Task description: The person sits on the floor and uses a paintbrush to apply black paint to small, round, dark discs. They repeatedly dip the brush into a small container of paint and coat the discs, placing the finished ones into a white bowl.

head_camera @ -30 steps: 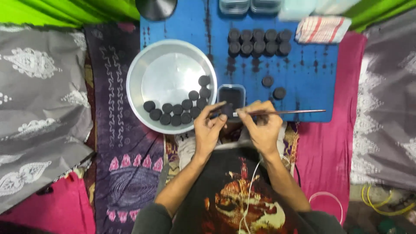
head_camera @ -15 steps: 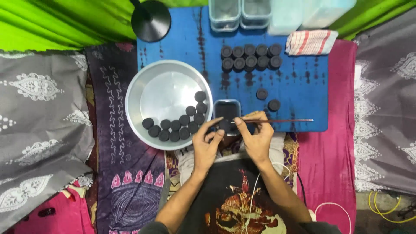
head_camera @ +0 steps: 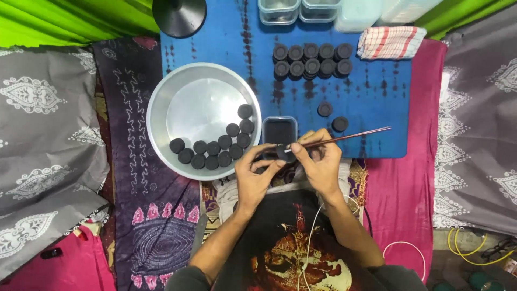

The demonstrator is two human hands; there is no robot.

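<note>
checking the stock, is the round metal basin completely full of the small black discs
No, the round metal basin holds only a curved row of small black discs along its lower right side, with most of its shiny bottom bare.

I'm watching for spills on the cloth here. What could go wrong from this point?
1. The small black tub sits open at the blue board's near edge, right by the left hand; a nudge might tip it onto the cloth.
2. The thin stick in the right hand reaches out beside a loose black disc and could knock it off the board.
</note>
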